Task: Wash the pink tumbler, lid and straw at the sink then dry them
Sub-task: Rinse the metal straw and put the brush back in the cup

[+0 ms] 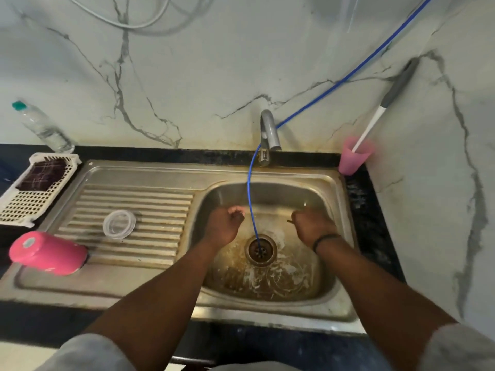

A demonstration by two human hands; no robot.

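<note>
Lying on drainboard: pink tumbler (pixel 49 253), clear lid (pixel 119 224)
Far-right cup (pixel 355 156): brush held upright
Basket (pixel 16 207): checked cloth
Basin: left hand (pixel 224 223) curled, nothing seen held; right hand (pixel 312 223) curled round something thin

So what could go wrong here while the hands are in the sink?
The pink tumbler lies on its side at the drainboard's left edge, so it might roll off. The clear lid sits loose on the ridges and a nudge from the left hand could slide it. The blue hose hanging between both hands might snag.
</note>
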